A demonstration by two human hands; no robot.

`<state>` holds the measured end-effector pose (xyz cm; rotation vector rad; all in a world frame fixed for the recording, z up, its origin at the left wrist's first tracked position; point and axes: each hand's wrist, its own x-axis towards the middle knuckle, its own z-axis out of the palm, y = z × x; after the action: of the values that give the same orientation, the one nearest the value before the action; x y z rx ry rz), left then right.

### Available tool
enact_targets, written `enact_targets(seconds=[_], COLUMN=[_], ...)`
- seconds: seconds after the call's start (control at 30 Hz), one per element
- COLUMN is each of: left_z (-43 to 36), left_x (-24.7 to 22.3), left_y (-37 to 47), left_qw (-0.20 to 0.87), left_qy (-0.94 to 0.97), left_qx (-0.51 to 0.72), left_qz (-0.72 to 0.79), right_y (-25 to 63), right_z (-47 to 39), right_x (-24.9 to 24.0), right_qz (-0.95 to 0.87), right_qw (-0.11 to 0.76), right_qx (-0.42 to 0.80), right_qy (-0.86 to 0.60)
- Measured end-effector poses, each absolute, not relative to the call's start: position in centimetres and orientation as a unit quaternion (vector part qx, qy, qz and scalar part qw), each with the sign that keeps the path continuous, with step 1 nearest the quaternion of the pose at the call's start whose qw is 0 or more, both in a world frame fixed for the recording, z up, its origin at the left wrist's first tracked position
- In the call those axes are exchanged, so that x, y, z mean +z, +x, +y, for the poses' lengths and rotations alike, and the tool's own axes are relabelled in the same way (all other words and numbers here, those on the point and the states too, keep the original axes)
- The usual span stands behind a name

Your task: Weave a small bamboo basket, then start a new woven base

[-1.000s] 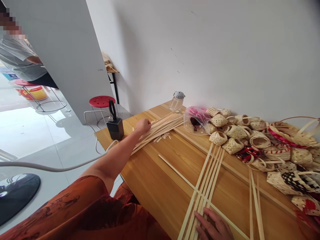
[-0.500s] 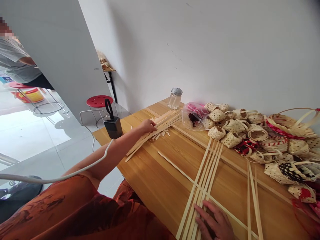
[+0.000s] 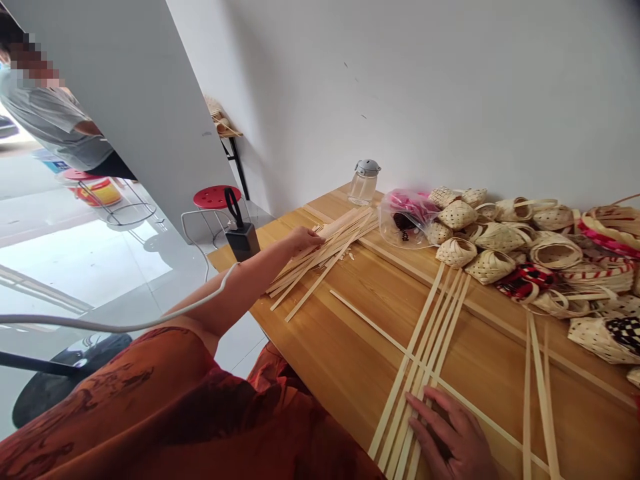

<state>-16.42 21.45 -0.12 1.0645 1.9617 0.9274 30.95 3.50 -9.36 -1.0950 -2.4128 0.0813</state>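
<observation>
My left hand reaches over to a loose pile of flat bamboo strips at the far left of the table. Its fingers are curled closed on strips at the pile's edge; the fingertips are partly hidden. My right hand lies open, fingers spread, touching a set of several long parallel bamboo strips near the table's front edge. One single strip crosses that set roughly at right angles, just beyond my right fingertips.
Several small woven baskets crowd the wall side, beside a plastic bag with pink contents and a lidded bottle. More loose strips lie right. A black box and white cable are near my left arm.
The view has shifted, moving the scene rightward in frame. Strips in the left pile have fanned out toward me under my left hand. My right hand stays on the parallel strips.
</observation>
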Motion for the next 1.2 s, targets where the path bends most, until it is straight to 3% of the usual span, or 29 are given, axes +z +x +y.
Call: enact_targets(seconds=[0.47,0.63,0.8,0.97,1.2], left_z=[20.4,18.9,19.0,19.7,19.7], left_x=[2.4,1.5,0.3,-0.1,-0.7], left_y=[-14.5,-9.8,-8.8,-10.9,-8.8], left_qw=[0.337,0.407,0.384,0.344,0.367], left_qy=[0.447,0.523,0.556,0.549,0.552], left_qx=[0.367,0.320,0.270,0.278,0.316], left_qz=[0.743,0.677,0.686,0.709,0.679], right_y=[30.9,30.8,30.9,30.5,30.1], right_z=[3.2,3.1,3.2,2.9,2.7], right_x=[-9.4,-9.2,-9.3,-8.9,-8.1], right_qz=[-0.877,-0.874,-0.878,-0.872,-0.869], right_qw=[0.238,0.239,0.239,0.229,0.245], right_qx=[0.038,0.040,0.033,0.043,0.054], right_qy=[-0.416,-0.420,-0.414,-0.430,-0.427])
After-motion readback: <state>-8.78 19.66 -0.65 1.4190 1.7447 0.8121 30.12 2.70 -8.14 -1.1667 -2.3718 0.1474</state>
